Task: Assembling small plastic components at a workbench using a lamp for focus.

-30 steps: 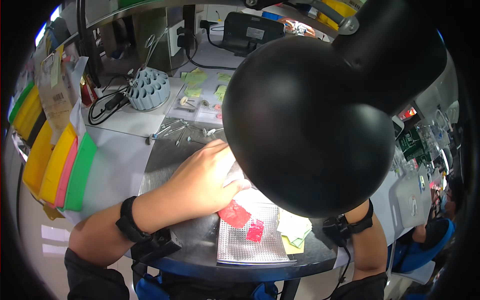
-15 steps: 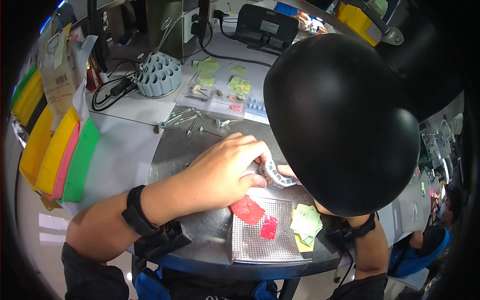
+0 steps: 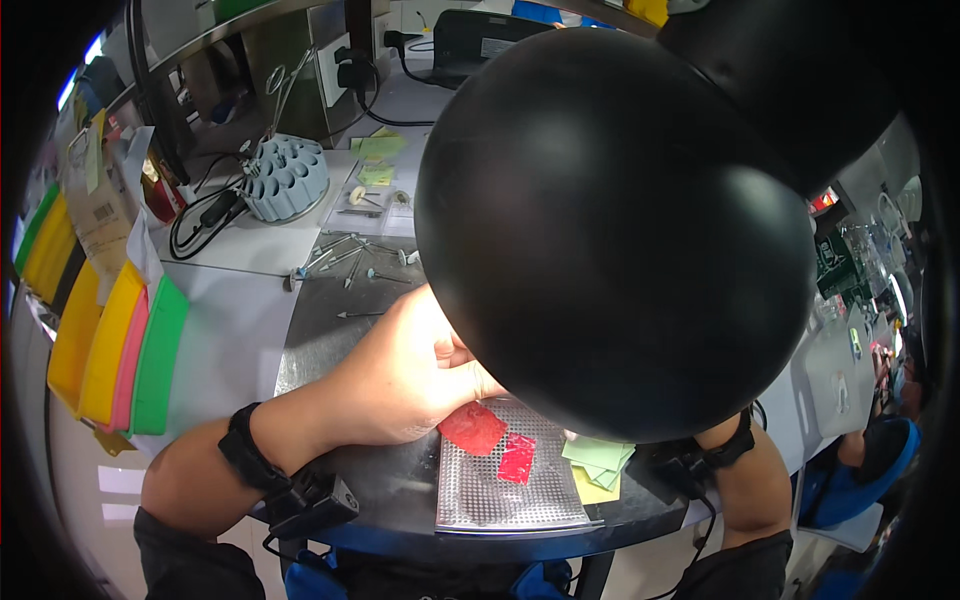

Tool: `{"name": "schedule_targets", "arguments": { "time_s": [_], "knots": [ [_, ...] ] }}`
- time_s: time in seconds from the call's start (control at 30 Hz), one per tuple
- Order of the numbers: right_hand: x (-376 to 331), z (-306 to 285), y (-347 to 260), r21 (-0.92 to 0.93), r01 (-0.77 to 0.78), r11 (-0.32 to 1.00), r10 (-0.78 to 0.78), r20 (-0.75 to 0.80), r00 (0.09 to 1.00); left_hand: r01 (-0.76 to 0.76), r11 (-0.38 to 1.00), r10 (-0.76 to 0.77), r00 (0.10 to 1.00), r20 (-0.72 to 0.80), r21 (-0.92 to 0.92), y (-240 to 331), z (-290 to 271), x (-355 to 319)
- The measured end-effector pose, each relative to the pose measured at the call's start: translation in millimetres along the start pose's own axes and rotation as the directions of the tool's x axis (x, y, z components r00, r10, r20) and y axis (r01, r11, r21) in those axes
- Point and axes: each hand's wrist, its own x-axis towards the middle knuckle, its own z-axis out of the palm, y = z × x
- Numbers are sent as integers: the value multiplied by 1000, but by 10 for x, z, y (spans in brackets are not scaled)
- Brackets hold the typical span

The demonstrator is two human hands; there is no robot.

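Note:
My left hand reaches in over the dark metal worktop, thumb and fingers curled together. Its fingertips go out of sight behind a large smooth black hood. Half a second ago those fingers held a horseshoe-shaped dental model with grey teeth; the hood covers it now. Only the wrist side of my right hand shows below the hood, so its fingers are hidden. Just below my left hand, a crumpled red sheet and a smaller red piece lie on a perforated metal tray.
Green and yellow paper notes lie right of the tray. Several shank-mounted burs are scattered beyond my left hand. A grey bur holder stands farther back, near a black cable. Coloured bins stand at the left.
The view has shifted, and the black hood now covers more of the worktop. It hides my left fingertips and the dental model, which showed before.

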Motion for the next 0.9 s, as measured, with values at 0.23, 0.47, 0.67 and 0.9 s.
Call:
{"name": "schedule_targets", "arguments": {
  "time_s": [0.23,0.47,0.67,0.9],
  "knots": [
    [-42,-6,18,68,0,998,0,3,1000,131,984,-137,990,-40,-125,-81,-10,-20],
    [-97,35,17,152,8,988,-8,3,1000,87,924,-123,990,-75,-372,-264,-70,-41],
    [-159,20,39,220,-9,975,13,-18,1000,-56,987,32,986,-163,-149,-443,-35,48],
    [-149,-70,87,-119,-111,987,102,-80,992,-88,850,177,976,-125,519,-175,-44,126]
  ]
}}
